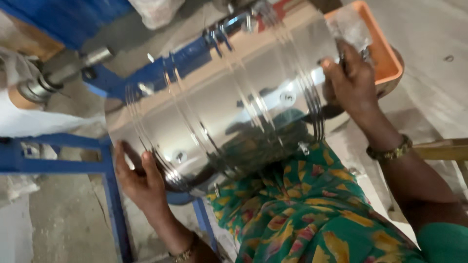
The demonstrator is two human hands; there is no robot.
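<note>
Across the lap: shiny steel drum lies tilted over blue frame
Left hand: fingers spread, cupping lower rim
Right hand: gripping upper rim
Risk: slick metal could slip, drum rolling onto floor

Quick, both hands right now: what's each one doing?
Left hand: gripping the lower end of the shiny steel drum.
Right hand: gripping the drum's upper end.

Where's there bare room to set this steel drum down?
Bare concrete floor lies left of the blue frame leg, and more at far right beyond the orange tray. It is crowded around the steel drum, held by left hand and right hand.
</note>
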